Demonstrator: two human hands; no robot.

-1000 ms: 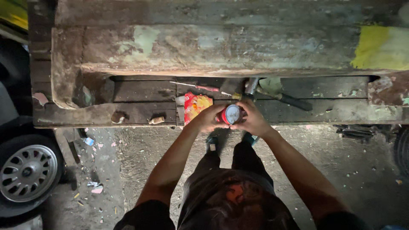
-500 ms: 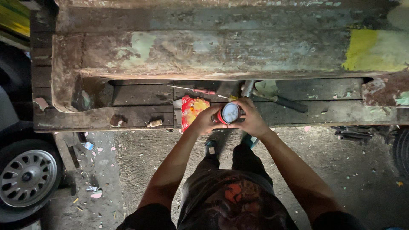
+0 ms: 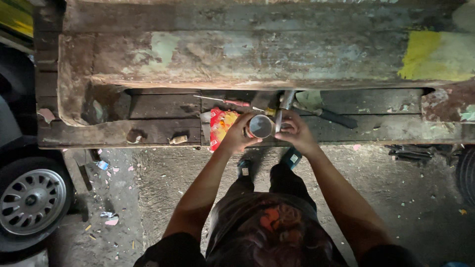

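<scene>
A small round can [image 3: 260, 126] sits between my two hands at the edge of a worn wooden ledge [image 3: 118, 131]. My left hand [image 3: 237, 133] wraps the can's left side. My right hand [image 3: 294, 131] touches its right side and holds a thin metal tool [image 3: 280, 111] upright against the rim. The can's top now looks grey and open. A red and yellow packet [image 3: 220, 126] lies just left of my left hand.
A red-handled screwdriver [image 3: 228, 102], a black-handled tool [image 3: 332, 117] and a pale scrap lie on the ledge behind my hands. A rusty metal body [image 3: 247, 54] with a yellow patch spans the top. A car wheel [image 3: 30, 201] stands at the lower left on littered concrete.
The can's red top is gone from view and a grey inside shows. My hands have shifted slightly right along the ledge, with the thin metal tool now at the rim.
</scene>
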